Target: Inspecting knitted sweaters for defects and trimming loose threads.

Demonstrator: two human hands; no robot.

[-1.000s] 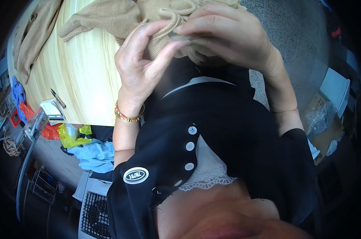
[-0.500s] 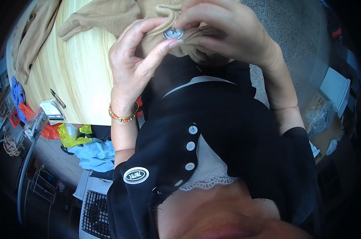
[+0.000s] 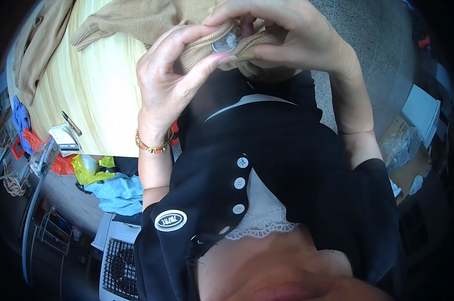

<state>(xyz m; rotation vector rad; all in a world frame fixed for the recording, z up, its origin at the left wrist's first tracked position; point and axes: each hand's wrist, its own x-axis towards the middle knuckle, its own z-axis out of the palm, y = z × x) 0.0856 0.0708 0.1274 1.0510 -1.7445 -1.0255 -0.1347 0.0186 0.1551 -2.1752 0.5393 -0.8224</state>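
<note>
Left hand (image 3: 160,80) on tan knit (image 3: 193,55), lettered patch (image 3: 170,220) on black top (image 3: 307,165)

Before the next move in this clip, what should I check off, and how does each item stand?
1. Left hand gripping the tan knit garment: ok.
2. Right hand holding the knit as well: ok.
3. Round button in view between the hands: ok.
4. Button secured to the knit: cannot tell; its attachment is hidden.
5. Held knit lying flat: not ok, it is folded and bunched.
6. Pen on the table, apart from both hands: ok.
</note>
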